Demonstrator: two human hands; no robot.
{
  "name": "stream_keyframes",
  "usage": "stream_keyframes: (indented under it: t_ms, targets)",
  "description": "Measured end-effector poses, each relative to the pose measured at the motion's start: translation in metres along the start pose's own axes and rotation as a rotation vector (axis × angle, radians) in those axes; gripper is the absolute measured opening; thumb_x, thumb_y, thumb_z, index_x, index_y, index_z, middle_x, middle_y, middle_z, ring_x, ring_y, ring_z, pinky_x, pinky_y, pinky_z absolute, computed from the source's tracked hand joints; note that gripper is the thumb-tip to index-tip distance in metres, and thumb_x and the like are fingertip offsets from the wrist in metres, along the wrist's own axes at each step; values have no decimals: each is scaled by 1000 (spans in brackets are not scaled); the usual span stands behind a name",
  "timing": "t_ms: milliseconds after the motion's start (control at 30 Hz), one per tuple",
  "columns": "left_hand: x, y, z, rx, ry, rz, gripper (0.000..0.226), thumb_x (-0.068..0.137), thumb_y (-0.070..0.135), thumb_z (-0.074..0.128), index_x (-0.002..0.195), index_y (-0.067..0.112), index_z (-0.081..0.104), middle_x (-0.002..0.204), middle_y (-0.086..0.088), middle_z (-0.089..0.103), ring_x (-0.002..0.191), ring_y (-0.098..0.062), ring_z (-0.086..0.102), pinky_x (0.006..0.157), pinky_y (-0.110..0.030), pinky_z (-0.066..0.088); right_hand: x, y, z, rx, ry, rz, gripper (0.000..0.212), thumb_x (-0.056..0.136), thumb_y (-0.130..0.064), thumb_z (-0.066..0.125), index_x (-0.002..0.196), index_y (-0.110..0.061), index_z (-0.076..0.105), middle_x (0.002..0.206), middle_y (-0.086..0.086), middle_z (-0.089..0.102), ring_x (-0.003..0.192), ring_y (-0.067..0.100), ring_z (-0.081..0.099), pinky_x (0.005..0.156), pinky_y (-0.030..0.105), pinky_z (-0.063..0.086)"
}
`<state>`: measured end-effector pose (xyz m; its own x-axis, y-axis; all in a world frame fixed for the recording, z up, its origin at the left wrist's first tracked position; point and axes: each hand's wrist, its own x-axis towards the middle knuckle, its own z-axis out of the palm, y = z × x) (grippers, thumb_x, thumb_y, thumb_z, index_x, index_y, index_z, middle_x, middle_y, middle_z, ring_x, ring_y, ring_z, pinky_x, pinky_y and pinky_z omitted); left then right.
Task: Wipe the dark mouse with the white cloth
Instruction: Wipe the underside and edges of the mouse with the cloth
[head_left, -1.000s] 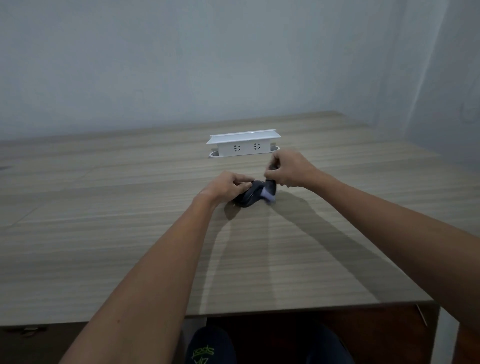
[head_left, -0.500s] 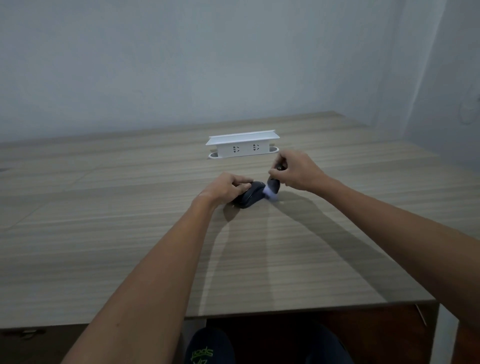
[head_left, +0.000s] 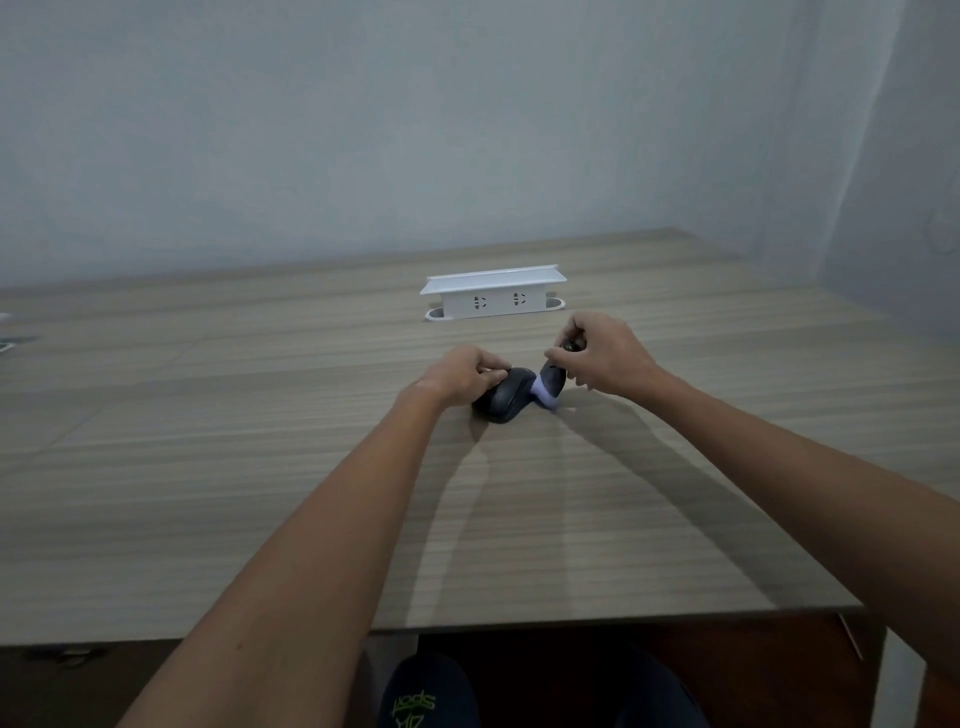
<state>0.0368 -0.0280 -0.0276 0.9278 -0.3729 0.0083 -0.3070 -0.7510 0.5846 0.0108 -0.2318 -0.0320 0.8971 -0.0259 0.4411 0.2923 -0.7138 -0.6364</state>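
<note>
The dark mouse (head_left: 505, 401) lies on the wooden table (head_left: 260, 467) a little past its middle. My left hand (head_left: 465, 375) grips the mouse from its left side and covers its near-left part. My right hand (head_left: 602, 353) is closed on a dark wad whose pale end is the white cloth (head_left: 545, 399). That pale end touches the right end of the mouse and the tabletop. My fingers hide most of what my right hand holds.
A white socket box (head_left: 493, 299) with a flat lid stands on the table just behind my hands. The table's front edge (head_left: 623, 618) runs near my knees, and a wall closes off the back and the right side.
My right hand has shifted a little to the right with the cloth, still rubbing at the mouse's right end. My left hand has stayed on the mouse.
</note>
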Motion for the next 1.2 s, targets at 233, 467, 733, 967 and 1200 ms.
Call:
stream_keyframes:
  t_ms: [233,467,733,967,1200]
  targets:
    - [-3,4,-11,-47,-128,-94,35,100,10,48,134,6,56,108,-14,72,96,-29,73,96,-39,54,9,-3,3,-1,17,28,19,85,-20,72,87,-2,65,74,7,67,55,20,66,50,29,58]
    - [-4,4,-33,387,-159,7,62,85,16,72,142,20,50,128,-7,63,115,-22,62,99,-35,47,15,-10,0,48,-15,58,17,87,-16,69,92,-1,63,70,2,62,52,17,61,44,22,54]
    - [5,3,-28,476,-303,245,83,72,36,83,145,30,45,147,8,47,137,-13,41,115,-36,32,2,-14,-21,-18,-21,38,13,80,-15,69,80,-2,71,61,-2,59,51,9,53,47,21,42]
    - [3,7,-26,537,-163,263,71,69,38,85,133,25,58,130,2,62,119,-18,57,99,-32,44,-26,-23,-20,60,-177,-67,9,80,-21,74,75,-14,73,57,-8,61,46,0,51,47,14,40]
    - [1,8,-25,580,-130,255,65,69,37,85,128,23,62,122,-1,67,112,-21,61,96,-36,49,-22,-15,-25,-108,-84,-93,8,78,-19,72,74,-12,73,63,-11,61,56,2,53,56,18,38]
